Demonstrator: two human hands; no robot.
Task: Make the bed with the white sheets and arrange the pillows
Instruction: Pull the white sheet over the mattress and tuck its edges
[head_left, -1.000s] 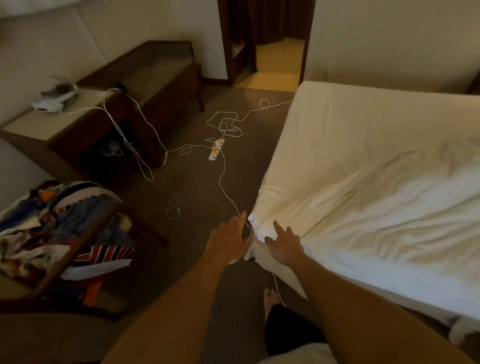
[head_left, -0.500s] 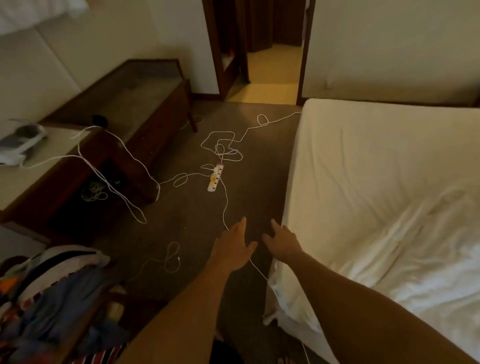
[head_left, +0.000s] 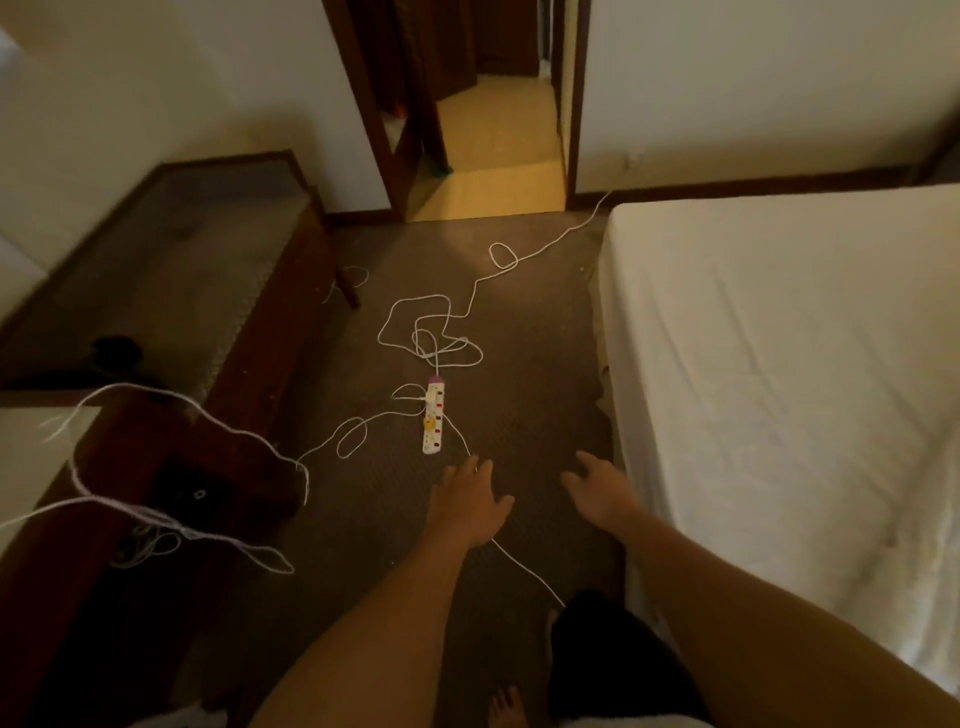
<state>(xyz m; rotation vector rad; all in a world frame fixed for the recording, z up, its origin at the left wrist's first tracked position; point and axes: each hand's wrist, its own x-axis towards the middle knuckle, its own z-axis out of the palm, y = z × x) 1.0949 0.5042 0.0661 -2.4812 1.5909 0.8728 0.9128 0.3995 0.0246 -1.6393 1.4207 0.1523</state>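
1. From the head camera I see the bed covered in a wrinkled white fitted sheet (head_left: 779, 364); it is my landmark and fills the right of the view.
2. My left hand (head_left: 470, 506) hangs over the dark patterned carpet (head_left: 530, 364), apart from the bed's near side, fingers spread, grasping nothing.
3. My right hand (head_left: 597, 493) is just beside the bed's edge, fingers loose and released, empty.
4. A white power strip with red switches (head_left: 434, 418) lies on the carpet beyond my left hand, away from the bed, with thin white cables (head_left: 431, 332) looping around it.
5. A dark wooden bench (head_left: 182, 270) stands across the carpet from the bed.
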